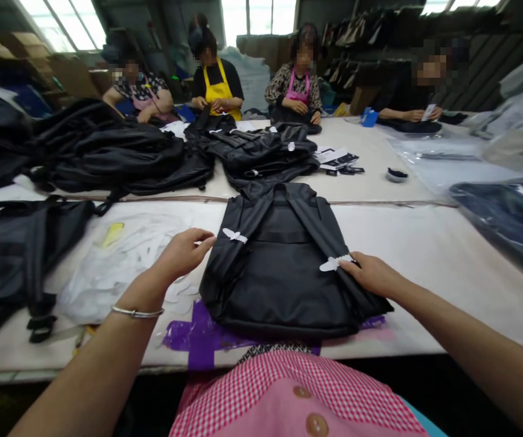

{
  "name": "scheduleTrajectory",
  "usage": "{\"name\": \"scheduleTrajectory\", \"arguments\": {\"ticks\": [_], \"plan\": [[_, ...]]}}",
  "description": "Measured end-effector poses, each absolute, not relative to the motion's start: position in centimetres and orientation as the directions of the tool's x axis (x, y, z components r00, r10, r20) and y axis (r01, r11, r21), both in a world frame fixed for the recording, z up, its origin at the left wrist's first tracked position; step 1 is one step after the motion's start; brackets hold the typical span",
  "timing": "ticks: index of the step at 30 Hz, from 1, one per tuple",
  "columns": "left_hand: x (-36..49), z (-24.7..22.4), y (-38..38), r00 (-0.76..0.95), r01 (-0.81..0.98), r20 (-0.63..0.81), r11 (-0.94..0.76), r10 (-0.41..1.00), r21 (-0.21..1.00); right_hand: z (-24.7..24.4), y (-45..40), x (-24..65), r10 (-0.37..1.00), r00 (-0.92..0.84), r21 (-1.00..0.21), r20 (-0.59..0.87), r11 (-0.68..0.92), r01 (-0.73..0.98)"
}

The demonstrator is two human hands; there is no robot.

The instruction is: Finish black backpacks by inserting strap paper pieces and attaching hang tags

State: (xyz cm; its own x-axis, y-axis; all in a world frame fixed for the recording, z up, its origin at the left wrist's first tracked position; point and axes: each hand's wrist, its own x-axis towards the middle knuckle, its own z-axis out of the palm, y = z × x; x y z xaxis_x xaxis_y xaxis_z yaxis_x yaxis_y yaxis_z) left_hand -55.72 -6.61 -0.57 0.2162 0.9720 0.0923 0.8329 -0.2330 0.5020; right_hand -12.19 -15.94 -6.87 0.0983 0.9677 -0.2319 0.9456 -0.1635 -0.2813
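A black backpack (pixel 283 273) lies on the table in front of me with its shoulder straps facing up. White tabs sit on both straps, the left one (pixel 234 235) clear of my fingers. My left hand (pixel 188 250) hovers just left of the backpack, thumb and forefinger apart, holding nothing. At the right strap, my right hand (pixel 367 272) pinches the strap's edge by the right white tab (pixel 334 263). Its fingertips are partly hidden behind the strap.
Beside my left arm lie a clear bag of white tabs (pixel 110 267) and another black backpack (pixel 10 255). More black bags (pixel 124 145) are piled beyond. Plastic-wrapped goods (pixel 511 212) sit at the right. Several people work across the table (pixel 425 243).
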Motion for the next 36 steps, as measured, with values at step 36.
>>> {"name": "scheduleTrajectory", "arguments": {"ticks": [36], "plan": [[-54.1, 3.6, -10.3, 0.463, 0.807, 0.196, -0.502, 0.865, 0.312, -4.0, -18.4, -14.2, 0.939, -0.247, -0.295, 0.238, 0.312, 0.903]]}}
